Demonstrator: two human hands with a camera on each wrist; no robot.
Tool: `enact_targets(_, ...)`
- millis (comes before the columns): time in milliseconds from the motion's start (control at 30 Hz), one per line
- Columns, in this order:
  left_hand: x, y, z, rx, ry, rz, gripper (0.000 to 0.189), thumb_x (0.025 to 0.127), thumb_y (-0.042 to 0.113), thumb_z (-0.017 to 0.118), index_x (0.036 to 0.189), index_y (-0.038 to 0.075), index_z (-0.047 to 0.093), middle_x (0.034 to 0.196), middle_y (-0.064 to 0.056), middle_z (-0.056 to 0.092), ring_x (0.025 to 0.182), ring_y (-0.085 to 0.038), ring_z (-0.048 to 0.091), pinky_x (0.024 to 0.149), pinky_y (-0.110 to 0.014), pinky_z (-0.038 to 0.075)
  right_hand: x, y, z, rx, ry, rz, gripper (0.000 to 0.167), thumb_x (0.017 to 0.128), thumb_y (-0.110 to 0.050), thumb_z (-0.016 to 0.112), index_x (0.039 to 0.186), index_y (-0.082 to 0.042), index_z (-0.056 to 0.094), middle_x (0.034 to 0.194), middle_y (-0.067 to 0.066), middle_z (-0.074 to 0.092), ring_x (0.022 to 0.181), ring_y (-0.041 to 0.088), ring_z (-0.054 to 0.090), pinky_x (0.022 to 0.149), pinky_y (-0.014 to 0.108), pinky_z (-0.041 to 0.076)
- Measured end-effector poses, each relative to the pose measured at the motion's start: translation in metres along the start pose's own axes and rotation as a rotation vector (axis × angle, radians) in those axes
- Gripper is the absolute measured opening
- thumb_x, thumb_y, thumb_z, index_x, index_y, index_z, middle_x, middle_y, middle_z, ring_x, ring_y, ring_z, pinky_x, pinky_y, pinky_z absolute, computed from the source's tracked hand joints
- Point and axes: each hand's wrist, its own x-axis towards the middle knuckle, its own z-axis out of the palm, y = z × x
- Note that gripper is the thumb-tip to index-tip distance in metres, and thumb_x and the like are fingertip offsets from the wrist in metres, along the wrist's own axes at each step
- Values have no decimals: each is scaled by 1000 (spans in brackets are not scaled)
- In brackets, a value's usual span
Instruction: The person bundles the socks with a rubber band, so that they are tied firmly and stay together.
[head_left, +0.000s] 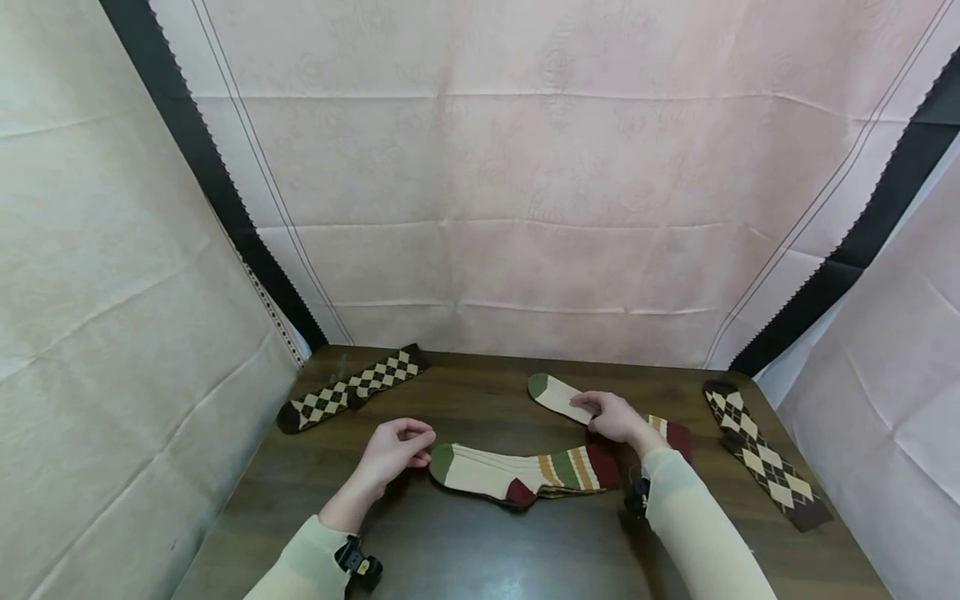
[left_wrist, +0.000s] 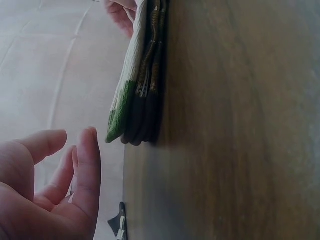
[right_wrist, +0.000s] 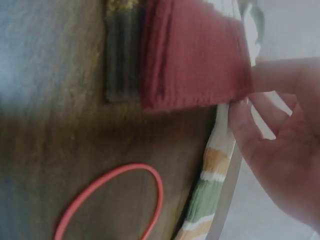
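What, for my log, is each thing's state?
Near striped sock: flat, atop darker layers
Far striped sock: flat, partly covered
Left argyle sock: flat, slanted
Right argyle sock: flat, slanted
Red loop: curved, partly cropped
Left hand: empty, beside near striped sock
Right hand: over far striped sock, grip unclear

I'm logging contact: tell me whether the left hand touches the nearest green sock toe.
Apart: the left wrist view shows pale backdrop between the left hand and the green toe.

No readable text, labels or numbers anywhere
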Motion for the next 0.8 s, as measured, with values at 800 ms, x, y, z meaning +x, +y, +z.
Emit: enact_targets(800, 19, 14, 51, -8, -133, 81, 27, 102, 17, 75, 119, -4, 71, 109, -31, 68, 76, -23, 74, 74, -42, 65, 15, -23, 24, 244, -112, -119, 51, 101, 10, 63, 150, -3, 59, 152, 21, 58, 141, 45, 52, 106, 56, 53)
